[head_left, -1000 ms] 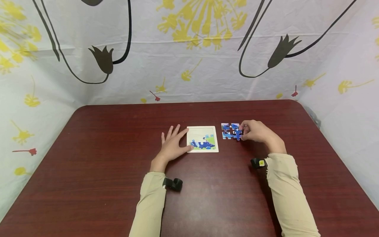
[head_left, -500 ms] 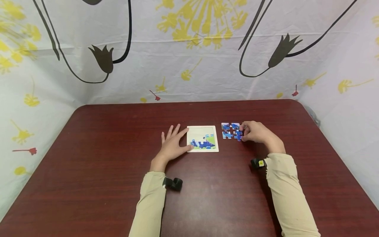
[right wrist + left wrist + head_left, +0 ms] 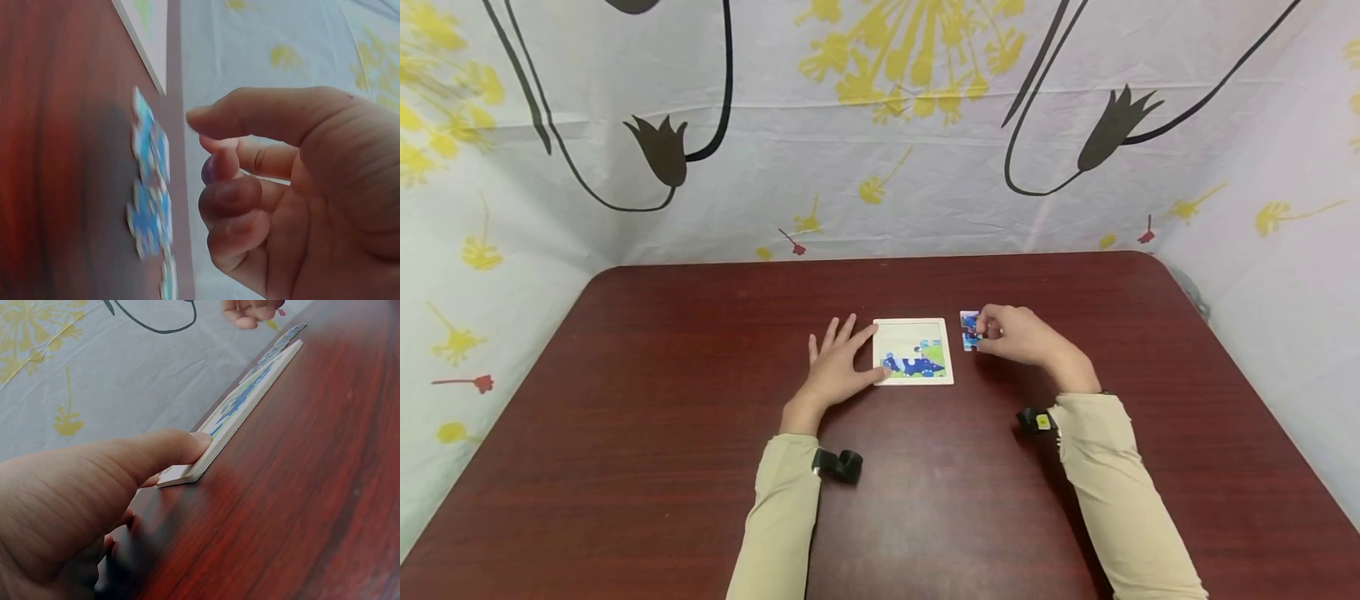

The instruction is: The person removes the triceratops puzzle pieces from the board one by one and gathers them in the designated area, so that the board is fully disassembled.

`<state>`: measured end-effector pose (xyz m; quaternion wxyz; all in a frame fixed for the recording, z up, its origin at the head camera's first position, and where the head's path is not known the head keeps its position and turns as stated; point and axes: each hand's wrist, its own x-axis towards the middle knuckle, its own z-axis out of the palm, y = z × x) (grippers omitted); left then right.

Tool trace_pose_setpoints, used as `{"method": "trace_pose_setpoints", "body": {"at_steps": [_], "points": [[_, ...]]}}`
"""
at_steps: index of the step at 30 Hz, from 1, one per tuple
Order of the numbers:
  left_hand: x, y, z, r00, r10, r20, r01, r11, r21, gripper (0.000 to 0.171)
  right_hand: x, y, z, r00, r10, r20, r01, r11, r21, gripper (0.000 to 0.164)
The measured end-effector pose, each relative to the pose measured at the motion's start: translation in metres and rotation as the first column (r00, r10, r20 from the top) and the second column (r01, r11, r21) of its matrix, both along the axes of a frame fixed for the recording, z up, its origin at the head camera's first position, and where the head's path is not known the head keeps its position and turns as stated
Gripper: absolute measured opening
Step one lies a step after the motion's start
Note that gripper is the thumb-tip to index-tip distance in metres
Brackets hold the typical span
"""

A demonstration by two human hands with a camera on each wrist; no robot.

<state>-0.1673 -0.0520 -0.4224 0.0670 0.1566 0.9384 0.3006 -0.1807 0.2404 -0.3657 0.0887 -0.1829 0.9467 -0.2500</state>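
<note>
My left hand (image 3: 837, 375) rests at the left side of a square puzzle board (image 3: 951, 367) with a pale rim. Its thumb presses the near left corner, and its index finger touches the far left corner. In the left wrist view, the thumb (image 3: 181, 447) lies on the board's edge. Blue and green pieces fill the lower part of the board. My right hand (image 3: 1022, 337) hovers over loose jigsaw pieces (image 3: 969, 320) right of the board and hides some of them. In the right wrist view, its loosely bent fingers (image 3: 231, 194) stay apart from the pieces (image 3: 147, 219) and hold nothing.
A dark red wooden table (image 3: 625, 433) carries the puzzle. Behind it hangs a white cloth (image 3: 820, 167) with yellow and dark flower prints. Black wrist cameras are strapped to the left sleeve (image 3: 786, 492) and right sleeve (image 3: 1120, 475).
My right hand has moved left, from the right edge of the loose pieces to above them, and let go of the lower right piece. My left hand and the board have stayed put.
</note>
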Motion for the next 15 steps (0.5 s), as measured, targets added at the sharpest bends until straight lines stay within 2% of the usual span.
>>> {"method": "trace_pose_setpoints", "body": {"at_steps": [4,15], "points": [[0.0,0.001,0.0,1.0,0.002,-0.001,-0.002,1.0,0.0,0.075,0.001,-0.019,-0.007,0.997,0.072,0.002,-0.072,0.997,0.003,0.017],[-0.001,0.001,0.0,1.0,0.001,-0.004,-0.001,1.0,0.005,0.075,0.005,-0.043,-0.017,0.989,0.15,0.002,-0.15,0.989,0.007,0.031]]}}
